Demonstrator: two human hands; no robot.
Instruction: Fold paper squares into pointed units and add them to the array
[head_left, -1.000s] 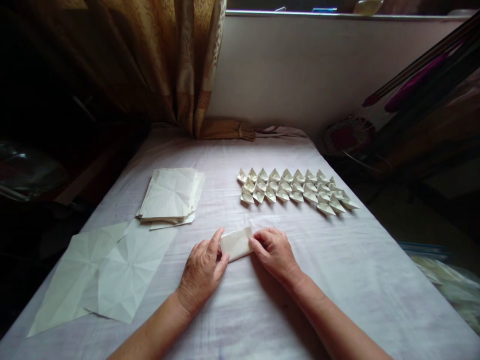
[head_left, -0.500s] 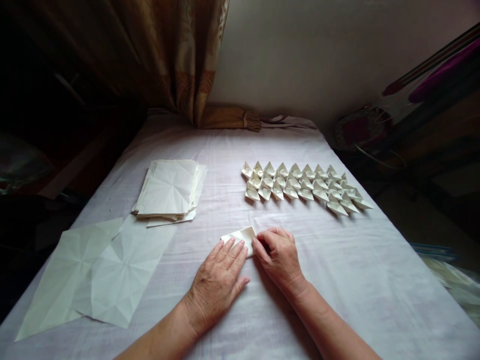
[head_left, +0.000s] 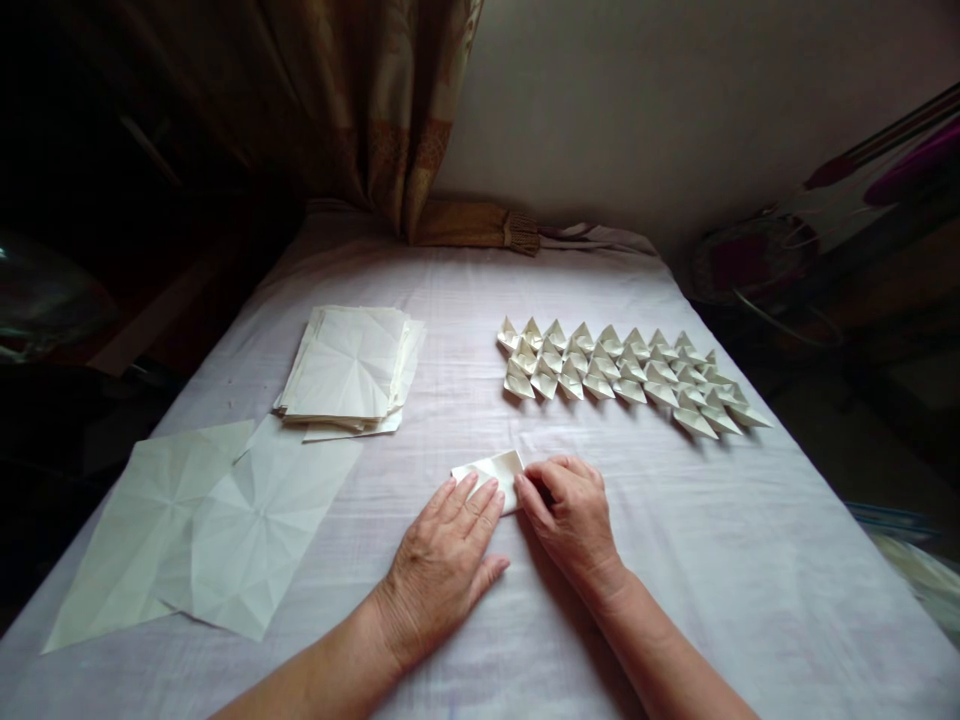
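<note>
Paper (head_left: pixel 501 465) lies between the cloth's (head_left: pixel 750 560) side edges; the left hand (head_left: pixel 445 552), earlier gripping, now spreads flat over it, seemingly pressing the fold; the right hand (head_left: pixel 574 515) pinches one end.

Behind a small folded white paper (head_left: pixel 489 467), rows of pointed white paper pieces (head_left: pixel 631 386) lie right, a squarish white paper stack (head_left: pixel 345 365) left, all on pale cloth (head_left: pixel 712 560); before the stack, two creased white paper sheets (head_left: pixel 232 530) overlap.

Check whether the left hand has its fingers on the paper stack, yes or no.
No, the left hand has its fingers on the folded paper, while the stack lies apart, farther away.
</note>
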